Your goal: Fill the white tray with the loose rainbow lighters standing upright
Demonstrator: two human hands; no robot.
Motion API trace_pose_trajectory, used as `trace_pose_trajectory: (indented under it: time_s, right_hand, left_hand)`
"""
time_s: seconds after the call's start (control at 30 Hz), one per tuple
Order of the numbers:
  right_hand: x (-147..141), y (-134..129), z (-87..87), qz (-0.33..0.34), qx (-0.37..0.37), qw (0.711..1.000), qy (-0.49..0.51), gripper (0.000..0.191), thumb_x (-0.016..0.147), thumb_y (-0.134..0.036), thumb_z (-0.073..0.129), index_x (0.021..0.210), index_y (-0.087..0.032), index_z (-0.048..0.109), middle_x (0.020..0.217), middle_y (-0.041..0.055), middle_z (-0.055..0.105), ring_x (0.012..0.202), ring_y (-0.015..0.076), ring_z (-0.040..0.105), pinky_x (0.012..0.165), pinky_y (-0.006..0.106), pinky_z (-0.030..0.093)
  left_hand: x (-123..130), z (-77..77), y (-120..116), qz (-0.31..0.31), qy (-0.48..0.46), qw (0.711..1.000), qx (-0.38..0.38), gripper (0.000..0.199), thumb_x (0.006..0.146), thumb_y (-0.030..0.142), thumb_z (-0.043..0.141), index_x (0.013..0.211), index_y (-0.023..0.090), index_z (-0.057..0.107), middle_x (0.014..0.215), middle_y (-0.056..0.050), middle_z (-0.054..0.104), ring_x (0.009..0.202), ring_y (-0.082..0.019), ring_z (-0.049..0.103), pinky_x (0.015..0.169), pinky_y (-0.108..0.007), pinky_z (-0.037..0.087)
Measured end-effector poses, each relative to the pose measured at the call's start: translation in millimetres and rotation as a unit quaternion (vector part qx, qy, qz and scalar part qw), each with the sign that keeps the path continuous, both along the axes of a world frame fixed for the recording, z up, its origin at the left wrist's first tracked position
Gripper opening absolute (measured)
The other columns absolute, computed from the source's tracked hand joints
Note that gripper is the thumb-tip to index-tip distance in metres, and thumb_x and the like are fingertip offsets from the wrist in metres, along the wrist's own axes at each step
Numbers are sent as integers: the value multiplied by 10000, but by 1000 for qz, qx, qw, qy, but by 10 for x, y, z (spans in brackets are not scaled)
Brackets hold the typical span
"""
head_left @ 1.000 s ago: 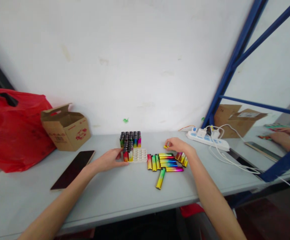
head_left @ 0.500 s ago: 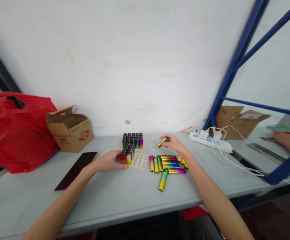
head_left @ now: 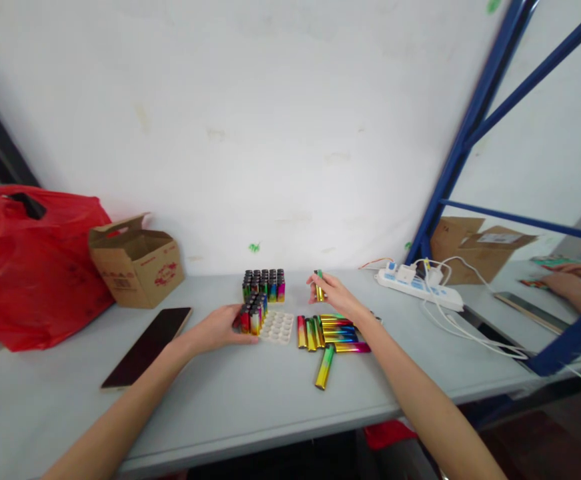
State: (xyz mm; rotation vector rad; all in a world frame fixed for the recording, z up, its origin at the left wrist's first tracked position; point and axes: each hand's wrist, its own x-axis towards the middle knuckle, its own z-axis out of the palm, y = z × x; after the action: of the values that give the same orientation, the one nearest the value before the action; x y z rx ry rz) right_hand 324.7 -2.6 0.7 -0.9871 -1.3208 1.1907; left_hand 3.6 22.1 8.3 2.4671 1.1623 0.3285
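My right hand is pinched round a shiny green-gold lighter, held upright above the table. At the left end of a white tray with round holes, my left hand rests with its fingers against the standing lighters. Those lighters fill the tray's left part; its right part shows bare holes. Behind it stands a block of black-topped lighters. Several metallic coloured lighters lie right of the tray, and one green-yellow lighter lies nearer the front edge.
A dark phone-like slab, an open cardboard box and a red plastic bag are at the left. A power strip with white cables lies right, by a blue metal frame. Another person's hands show at far right.
My right hand has moved left toward the tray, and the lighter in it has turned from slanted to upright. My left hand stays by the tray. The view has shifted slightly.
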Motion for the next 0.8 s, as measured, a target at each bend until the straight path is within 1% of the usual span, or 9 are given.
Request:
trace_pose_trajectory:
  time_s: [0.03,0.1,0.17,0.2,0.37,0.5,0.67,0.73,0.8]
  right_hand:
    - [-23,1,-19,9,-4,1000,0,517,788,-677,688,960,-194,621,727,-37,535,590,105,537,614,282,497]
    - [-70,8,-55,10,-8,1000,-27,493,818,-677,652,941,-204,592,657,-73,444,498,72,412,501,228,401]
    - [-111,17,-82,-17,1,996,-84,490,844,-690,605,854,-202,564,598,-89,377,459,65,317,443,209,286]
    - [-129,19,-89,-34,11,993,-114,505,852,-702,580,795,-202,542,577,-87,369,454,67,304,437,214,256]
    - [-192,-6,-69,-72,92,973,-198,561,910,-698,466,634,-209,466,524,-58,391,487,96,353,494,248,285]
    - [-221,-18,-62,-129,120,952,-252,543,919,-602,467,546,-210,414,512,-47,370,523,107,365,547,267,281]
    - [-280,1,-85,-175,134,931,-292,392,890,-416,449,560,-212,388,537,-46,363,554,115,374,570,276,251]
    - [-321,-6,-83,-176,139,928,-296,401,912,-426,438,576,-212,398,545,-44,387,566,120,397,580,276,268]
    - [-365,-22,-80,-167,146,929,-296,433,949,-488,428,616,-211,428,565,-41,427,584,128,430,593,271,299]
  left_hand:
    - [4,-6,1,1,7,1000,6,627,676,711,720,994,174,654,945,-59,718,811,-245,634,712,-307,473]
    - [7,-15,1,-3,15,1000,14,624,697,723,699,986,172,652,945,-65,722,811,-248,641,716,-309,474]
    - [6,-18,-2,-9,10,1000,19,622,703,722,698,992,173,654,965,-66,728,824,-247,649,730,-306,477]
    - [4,-17,-5,-11,6,1000,19,620,703,719,700,995,174,656,972,-65,730,830,-247,653,738,-304,479]
    - [0,-7,-18,-8,-1,1000,19,621,698,717,700,998,174,671,938,-53,737,815,-249,662,725,-303,490]
    - [4,11,-32,-9,-16,1000,16,615,687,697,718,1026,187,681,1014,-57,751,868,-259,680,780,-310,507]
    - [14,31,-48,-10,-13,1000,7,605,686,676,730,1033,182,679,1015,-62,755,885,-267,692,785,-310,515]
    - [17,28,-46,-10,-13,1000,8,602,687,676,729,1029,183,676,1029,-66,755,900,-269,693,795,-311,515]
    - [19,19,-42,-8,-11,1000,13,602,688,683,725,1024,186,675,1029,-68,756,901,-273,695,798,-314,515]
